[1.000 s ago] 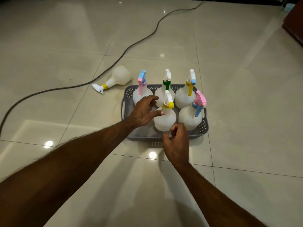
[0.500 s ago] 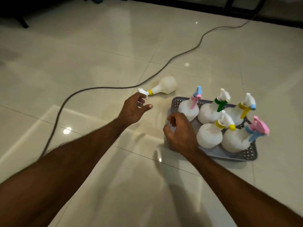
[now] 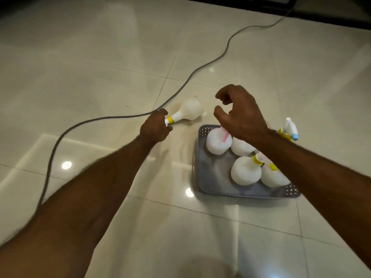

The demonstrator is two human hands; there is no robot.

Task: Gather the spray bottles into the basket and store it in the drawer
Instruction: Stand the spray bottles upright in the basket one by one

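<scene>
My left hand (image 3: 155, 128) is curled around the nozzle end of the fallen spray bottle (image 3: 187, 112), which lies on its side on the tile floor (image 3: 100, 57) just beyond the far left corner of the grey basket (image 3: 208, 185). My right hand (image 3: 239, 115) hovers above that basket, fingers loosely curled and holding nothing — the other spray bottles (image 3: 246, 172) stand upright inside. A grey cable (image 3: 200, 69) snakes across the floor right behind the fallen bottle; the tiles left and nearer me lie open.

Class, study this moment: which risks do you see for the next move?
1. The left hand meets only the nozzle end of the fallen bottle; lifted so, it might slip.
2. The grey cable runs beside that hand and may snag.
3. The basket is crowded; adding one more may topple others.
</scene>
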